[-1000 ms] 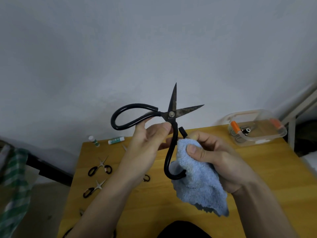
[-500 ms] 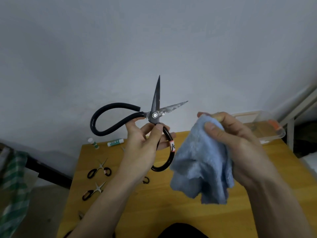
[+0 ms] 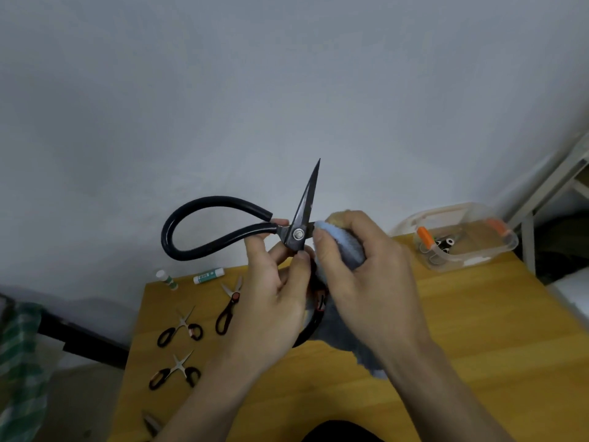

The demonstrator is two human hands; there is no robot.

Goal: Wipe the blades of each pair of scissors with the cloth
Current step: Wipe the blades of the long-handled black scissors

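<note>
a yellow wooden counter (image 3: 462,330) stands against a grey wall. on its left part lie three small black-handled scissors (image 3: 180,327) (image 3: 174,371) (image 3: 228,309), blades open, near one another. at the far left edge sit two glue sticks (image 3: 208,275) (image 3: 167,279). a clear plastic box (image 3: 459,239) rests at the far right corner.

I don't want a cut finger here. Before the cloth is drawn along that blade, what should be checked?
1. Left hand grips the large black scissors near the pivot: ok.
2. Blades open, so each can be wiped alone: ok.
3. Blue cloth sits between the right hand and the lower blade: ok.
4. Right fingertips clear of that blade's edge: cannot tell, cloth hides it.
5. Upright blade tip points away from both hands: ok.
6. Small scissors wait on the table: ok.
</note>
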